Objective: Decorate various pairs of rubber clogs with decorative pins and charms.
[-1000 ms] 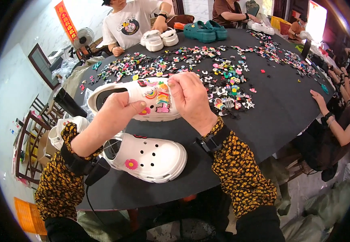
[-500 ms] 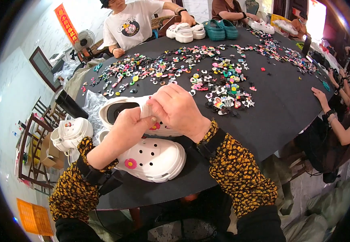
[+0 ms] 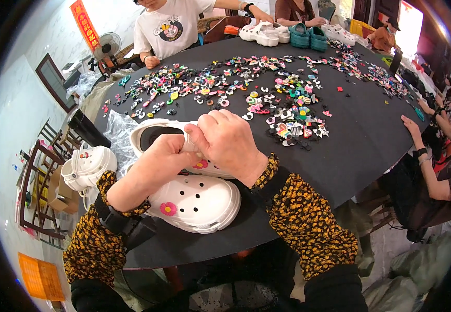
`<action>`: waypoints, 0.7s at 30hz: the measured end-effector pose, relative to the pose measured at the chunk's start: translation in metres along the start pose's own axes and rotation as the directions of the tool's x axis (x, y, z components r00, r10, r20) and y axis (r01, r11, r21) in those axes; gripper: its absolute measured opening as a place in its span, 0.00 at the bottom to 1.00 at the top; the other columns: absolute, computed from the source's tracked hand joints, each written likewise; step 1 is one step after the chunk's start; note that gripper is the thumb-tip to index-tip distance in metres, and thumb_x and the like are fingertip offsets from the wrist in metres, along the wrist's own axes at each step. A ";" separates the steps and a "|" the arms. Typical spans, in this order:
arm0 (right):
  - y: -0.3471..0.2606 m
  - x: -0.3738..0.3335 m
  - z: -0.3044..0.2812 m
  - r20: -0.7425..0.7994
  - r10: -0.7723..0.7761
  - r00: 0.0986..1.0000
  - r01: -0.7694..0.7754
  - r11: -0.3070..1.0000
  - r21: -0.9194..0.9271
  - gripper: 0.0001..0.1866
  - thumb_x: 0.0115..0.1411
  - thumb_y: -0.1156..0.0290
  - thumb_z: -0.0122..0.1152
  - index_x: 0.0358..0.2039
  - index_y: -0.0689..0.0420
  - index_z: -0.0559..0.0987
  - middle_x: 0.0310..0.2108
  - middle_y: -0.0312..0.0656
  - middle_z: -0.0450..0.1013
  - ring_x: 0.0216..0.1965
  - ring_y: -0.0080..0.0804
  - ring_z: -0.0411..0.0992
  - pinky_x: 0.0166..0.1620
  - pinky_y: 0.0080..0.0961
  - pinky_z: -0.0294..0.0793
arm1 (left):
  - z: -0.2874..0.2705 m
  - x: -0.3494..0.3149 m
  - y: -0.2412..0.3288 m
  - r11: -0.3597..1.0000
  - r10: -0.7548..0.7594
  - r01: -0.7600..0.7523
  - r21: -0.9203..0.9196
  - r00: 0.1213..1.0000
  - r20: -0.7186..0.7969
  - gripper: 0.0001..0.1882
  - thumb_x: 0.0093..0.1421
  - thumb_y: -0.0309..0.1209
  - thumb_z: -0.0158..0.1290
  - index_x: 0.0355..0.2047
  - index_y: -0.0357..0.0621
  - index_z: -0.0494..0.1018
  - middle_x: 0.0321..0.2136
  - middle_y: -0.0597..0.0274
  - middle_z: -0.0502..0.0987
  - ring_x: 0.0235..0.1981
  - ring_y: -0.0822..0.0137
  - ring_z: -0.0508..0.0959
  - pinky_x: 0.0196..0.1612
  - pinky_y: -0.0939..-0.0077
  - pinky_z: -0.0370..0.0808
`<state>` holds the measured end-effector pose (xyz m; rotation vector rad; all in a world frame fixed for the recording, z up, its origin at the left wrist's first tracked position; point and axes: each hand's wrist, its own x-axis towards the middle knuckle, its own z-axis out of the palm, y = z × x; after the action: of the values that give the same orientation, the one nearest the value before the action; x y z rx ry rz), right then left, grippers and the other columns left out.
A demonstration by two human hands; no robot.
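Two white clogs lie side by side before me on the black table. The farther white clog (image 3: 156, 125) is gripped by both hands at its upper, near the strap. My left hand (image 3: 158, 164) is closed, thumb and fingers pinching there. My right hand (image 3: 229, 145) is closed over the same spot, its fingers curled around the clog. A pink flower charm (image 3: 200, 164) shows just below the fingers. On the nearer white clog (image 3: 202, 208), under my left wrist, sits another pink flower charm (image 3: 168, 209) among round holes. What lies between my fingertips besides the clog is hidden.
Shoe charms (image 3: 293, 112) lie scattered across the black table (image 3: 371, 135). At left are another white clog (image 3: 91, 165), clear plastic wrap (image 3: 124, 130) and a black bottle (image 3: 87, 129). Across stand white clogs (image 3: 262, 34) and teal clogs (image 3: 308, 37), near co-workers.
My hands stay on the farther clog with barely any shift. Across the table, a co-worker's hand and the white and teal clogs appear farther right; the view has tilted slightly.
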<state>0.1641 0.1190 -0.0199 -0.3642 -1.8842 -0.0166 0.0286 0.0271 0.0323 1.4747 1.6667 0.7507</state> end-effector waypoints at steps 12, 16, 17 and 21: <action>-0.013 0.002 -0.006 -0.111 -0.210 0.971 0.225 0.963 0.147 0.13 0.52 0.72 0.61 0.17 0.56 0.66 0.16 0.40 0.63 0.18 0.40 0.65 0.22 0.33 0.65 | -0.006 0.014 -0.010 0.893 0.035 -0.013 -0.451 0.999 0.041 0.09 0.55 0.27 0.52 0.35 0.37 0.77 0.28 0.66 0.77 0.28 0.79 0.73 0.32 0.82 0.70; 0.007 0.007 -0.016 -0.149 -0.139 0.979 0.149 0.987 0.057 0.14 0.55 0.72 0.60 0.18 0.58 0.66 0.16 0.42 0.61 0.18 0.41 0.64 0.20 0.35 0.62 | -0.006 0.013 -0.011 0.948 0.038 -0.017 -0.317 0.998 0.059 0.10 0.58 0.28 0.51 0.38 0.37 0.76 0.32 0.64 0.78 0.32 0.76 0.75 0.36 0.81 0.72; 0.019 0.008 -0.021 -0.186 -0.074 0.980 0.081 0.996 0.031 0.15 0.57 0.71 0.59 0.18 0.58 0.65 0.16 0.44 0.62 0.18 0.42 0.64 0.20 0.36 0.61 | 0.000 0.012 -0.004 0.947 0.046 -0.020 -0.321 0.996 0.072 0.10 0.58 0.28 0.51 0.38 0.37 0.76 0.32 0.64 0.78 0.32 0.76 0.75 0.36 0.81 0.72; 0.058 0.009 -0.035 -0.153 0.158 0.975 -0.193 0.949 -0.251 0.18 0.62 0.60 0.53 0.19 0.55 0.68 0.17 0.43 0.67 0.22 0.42 0.69 0.25 0.38 0.67 | 0.001 0.007 -0.001 0.929 0.002 0.009 -0.369 1.000 0.031 0.11 0.58 0.28 0.51 0.39 0.35 0.76 0.32 0.62 0.79 0.34 0.74 0.77 0.40 0.78 0.73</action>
<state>0.2089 0.1697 -0.0092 -0.6975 -1.7154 -0.1699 0.0284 0.0341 0.0296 1.2087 1.4090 0.9749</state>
